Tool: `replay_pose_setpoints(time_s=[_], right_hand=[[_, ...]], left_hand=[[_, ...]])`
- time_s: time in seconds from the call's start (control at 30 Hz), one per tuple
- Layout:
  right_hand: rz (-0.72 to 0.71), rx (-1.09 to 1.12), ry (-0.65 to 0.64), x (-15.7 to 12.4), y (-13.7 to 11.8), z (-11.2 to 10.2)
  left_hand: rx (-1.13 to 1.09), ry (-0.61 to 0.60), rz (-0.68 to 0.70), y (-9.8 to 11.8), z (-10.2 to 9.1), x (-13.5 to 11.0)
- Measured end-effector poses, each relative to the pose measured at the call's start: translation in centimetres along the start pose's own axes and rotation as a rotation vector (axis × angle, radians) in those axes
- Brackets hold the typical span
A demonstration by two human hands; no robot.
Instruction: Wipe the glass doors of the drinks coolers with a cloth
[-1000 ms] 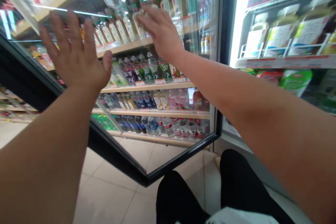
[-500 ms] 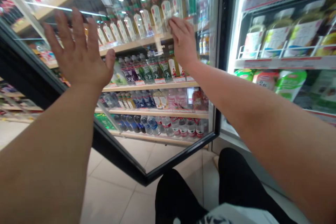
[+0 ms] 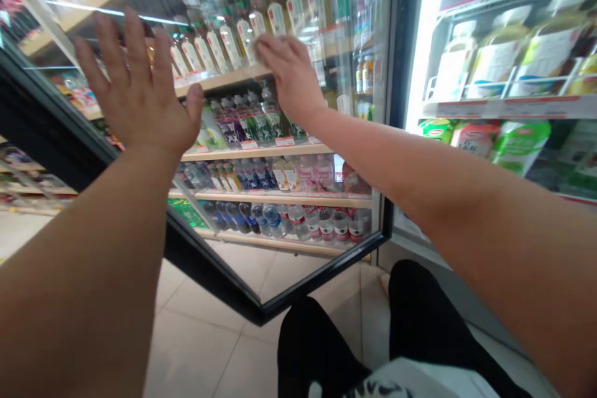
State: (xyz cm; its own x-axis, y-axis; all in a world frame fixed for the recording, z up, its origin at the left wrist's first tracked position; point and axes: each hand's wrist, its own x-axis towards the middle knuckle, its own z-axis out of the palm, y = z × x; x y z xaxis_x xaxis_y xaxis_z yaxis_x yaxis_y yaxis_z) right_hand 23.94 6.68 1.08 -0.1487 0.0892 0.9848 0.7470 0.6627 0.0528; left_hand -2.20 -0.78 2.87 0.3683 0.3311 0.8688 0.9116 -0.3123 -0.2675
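In the head view my left hand (image 3: 147, 99) has its palm toward the glass door (image 3: 326, 272), fingers spread. It seems to rest on the pane near the black frame's left side. My right hand (image 3: 298, 78) is at the middle of the same pane, fingers bent and pressed together against the glass. A pale, blurred patch shows at its fingertips; I cannot make out what it is. The door stands swung open, its lower corner pointing toward my knees.
Through the glass I see wooden shelves (image 3: 280, 200) of bottled drinks. To the right, the lit fridge (image 3: 508, 109) holds bottles and green and red packs. My black-clad knees (image 3: 308, 342) are just below the door's bottom edge, above the tiled floor (image 3: 196, 348).
My right hand has slid left and slightly down across the glass. My left hand has stayed almost where it was. The door has hardly moved.
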Motion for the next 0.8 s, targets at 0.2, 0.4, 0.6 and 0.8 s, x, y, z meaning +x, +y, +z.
replay_pose_setpoints(time_s=[0.2, 0.4, 0.6, 0.8], right_hand=[[-0.407, -0.101, -0.469, -4.3, -5.6, -0.2], [-0.305, 0.001, -0.189, 1.2, -1.2, -0.3], [0.067, 0.072, 0.059, -3.5, 3.4, -0.9], [0.117, 0.031, -0.009, -5.3, 4.1, -3.0]], left_hand=[[-0.054, 0.021, 0.014, 0.2, -0.2, -0.3], [-0.02, 0.034, 0.035, -0.4, 0.1, -0.2], [-0.036, 0.034, 0.051, -0.9, 0.5, 0.1], [-0.016, 0.009, 0.033, -0.7, 0.2, 0.0]])
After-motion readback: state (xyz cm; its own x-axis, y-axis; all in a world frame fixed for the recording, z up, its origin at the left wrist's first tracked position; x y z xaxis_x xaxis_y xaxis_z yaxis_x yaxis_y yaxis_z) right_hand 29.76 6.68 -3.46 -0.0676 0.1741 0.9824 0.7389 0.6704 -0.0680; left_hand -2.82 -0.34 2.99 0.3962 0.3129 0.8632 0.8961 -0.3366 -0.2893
